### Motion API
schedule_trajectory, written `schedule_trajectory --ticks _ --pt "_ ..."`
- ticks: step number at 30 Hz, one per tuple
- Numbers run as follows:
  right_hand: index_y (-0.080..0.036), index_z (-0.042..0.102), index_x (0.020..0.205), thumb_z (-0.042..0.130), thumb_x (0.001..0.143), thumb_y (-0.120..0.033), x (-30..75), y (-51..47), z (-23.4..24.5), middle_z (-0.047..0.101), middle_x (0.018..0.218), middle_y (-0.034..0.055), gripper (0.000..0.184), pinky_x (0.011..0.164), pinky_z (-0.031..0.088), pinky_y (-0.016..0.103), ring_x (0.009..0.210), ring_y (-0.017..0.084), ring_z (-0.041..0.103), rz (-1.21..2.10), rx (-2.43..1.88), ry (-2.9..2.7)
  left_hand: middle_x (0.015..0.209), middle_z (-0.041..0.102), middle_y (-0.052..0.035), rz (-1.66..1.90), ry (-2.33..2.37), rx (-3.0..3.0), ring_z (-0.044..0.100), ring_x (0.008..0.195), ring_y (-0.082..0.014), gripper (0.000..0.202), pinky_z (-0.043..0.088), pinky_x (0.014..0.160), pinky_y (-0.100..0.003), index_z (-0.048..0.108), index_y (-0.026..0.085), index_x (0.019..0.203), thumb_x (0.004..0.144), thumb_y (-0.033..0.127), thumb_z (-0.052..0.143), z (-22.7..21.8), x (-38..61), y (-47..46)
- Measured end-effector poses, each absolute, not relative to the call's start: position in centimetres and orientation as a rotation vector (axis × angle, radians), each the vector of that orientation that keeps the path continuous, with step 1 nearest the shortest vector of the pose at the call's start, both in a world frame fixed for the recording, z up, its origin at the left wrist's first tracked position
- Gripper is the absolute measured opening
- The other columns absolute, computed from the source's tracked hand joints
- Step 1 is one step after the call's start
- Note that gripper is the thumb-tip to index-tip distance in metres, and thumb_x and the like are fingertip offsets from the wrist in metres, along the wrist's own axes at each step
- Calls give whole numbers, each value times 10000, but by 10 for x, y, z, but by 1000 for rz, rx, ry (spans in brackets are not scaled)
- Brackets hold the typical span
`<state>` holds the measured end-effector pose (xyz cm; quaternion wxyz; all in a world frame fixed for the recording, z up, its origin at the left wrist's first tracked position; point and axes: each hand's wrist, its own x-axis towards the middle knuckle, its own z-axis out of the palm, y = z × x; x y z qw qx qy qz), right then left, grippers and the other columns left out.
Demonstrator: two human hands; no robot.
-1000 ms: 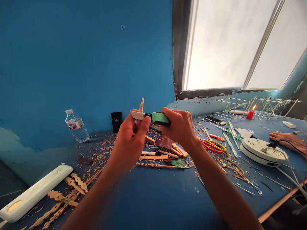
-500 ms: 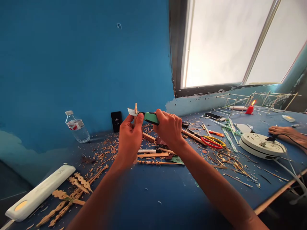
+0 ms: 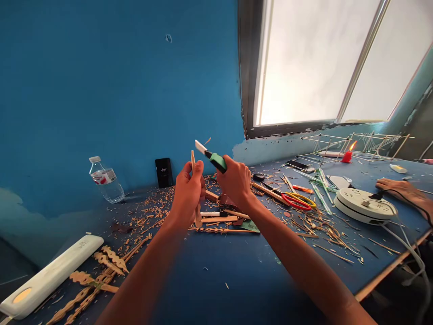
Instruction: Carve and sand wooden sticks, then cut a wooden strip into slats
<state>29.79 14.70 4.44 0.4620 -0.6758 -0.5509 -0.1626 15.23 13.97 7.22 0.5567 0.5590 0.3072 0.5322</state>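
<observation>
My left hand (image 3: 188, 187) is closed around a thin wooden stick (image 3: 193, 158), held upright with its tip above the thumb and its lower end below the palm. My right hand (image 3: 236, 178) grips a green and black utility knife (image 3: 216, 160). The knife's blade points up and to the left, just right of the stick's tip and apart from it. A thin wood shaving (image 3: 207, 141) shows beside the blade. Under the hands lie a white marker (image 3: 210, 214), a flat wood strip (image 3: 219, 219) and a carved wooden stick (image 3: 225, 230).
Carved wooden pieces (image 3: 89, 289) and a white lamp-like bar (image 3: 54, 275) lie at left, below a water bottle (image 3: 107, 183). A phone (image 3: 164, 172) leans on the wall. Rightward are scissors (image 3: 297, 201), a round power strip (image 3: 365, 205), a lit red candle (image 3: 347, 156) and another person's hand (image 3: 395, 186).
The knife blade has come off the stick and swung up to the right, with a shaving beside it. My left hand has turned and lowered slightly, still holding the stick.
</observation>
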Motion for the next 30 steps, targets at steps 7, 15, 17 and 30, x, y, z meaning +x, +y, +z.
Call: schedule_trajectory --ticks 7,15,17,30 --pt "-244 435 758 524 987 -464 337 142 70 434 667 -30 330 592 295 301 610 142 402 56 -1368 -1324 664 520 67 1165 582 1407 441 469 -64 179 377 418 -180 584 182 981 1048 345 552 86 143 129" --pt "-276 435 1043 291 1024 -725 327 112 85 474 788 -37 472 483 348 280 554 119 414 607 -1112 -1600 622 461 84 1140 517 1500 281 414 -47 118 223 371 -155 616 283 1116 1018 334 576 86 141 125" --pt "-275 441 1116 303 1046 -669 336 114 86 490 802 -32 424 491 359 278 580 128 441 619 -1174 -1642 613 388 97 1139 512 1506 219 418 -47 152 177 372 -151 614 317 1160 1030 378 563 88 140 123" --pt "-182 652 1266 687 1004 -445 329 101 -24 688 1204 82 372 919 591 455 1039 232 687 402 -1548 -2429 578 170 89 1250 468 1564 119 464 -68 310 118 401 -226 666 260 931 1018 541 568 118 112 78"
